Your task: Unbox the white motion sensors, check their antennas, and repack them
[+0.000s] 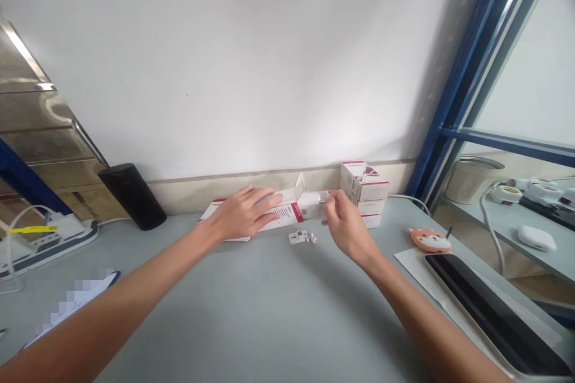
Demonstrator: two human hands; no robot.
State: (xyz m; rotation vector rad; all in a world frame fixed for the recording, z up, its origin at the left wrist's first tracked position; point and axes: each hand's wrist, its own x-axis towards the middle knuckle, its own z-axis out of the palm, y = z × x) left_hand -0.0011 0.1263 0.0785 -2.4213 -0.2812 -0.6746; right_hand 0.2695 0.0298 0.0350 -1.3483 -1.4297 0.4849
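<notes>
Bare forearms (pixel 103 305) stretch in from the bottom corners of the view, angling together over a grey counter (pixel 251 317) that runs along a white wall (pixel 233 60). Off to the right lie a black tablet (pixel 489 305) on a sheet of white paper (pixel 406 260) and an orange fox-shaped pouch (pixel 430 240); off to the left stands a black cylinder (pixel 132 196). Against the wall, a stack of white-and-red boxes (pixel 371 188) sits just behind the right hand (pixel 345 230), and an opened white-and-red carton (pixel 287 212) lies on its side along the counter, one end flap (pixel 299 185) standing up. The left hand (pixel 245 212) rests palm down on the carton, fingers spread and pointing right, wrist low. The right hand rises from the lower right, its fingertips (pixel 332 197) pinched at the carton's far end, though whether they hold something small there is hard to tell. The hands are apart. A broad, flat press looks right for keeping the carton from sliding, and a light pinch should spare the thin card. Small white plastic pieces (pixel 300 237) lie on the counter just in front of the carton.
</notes>
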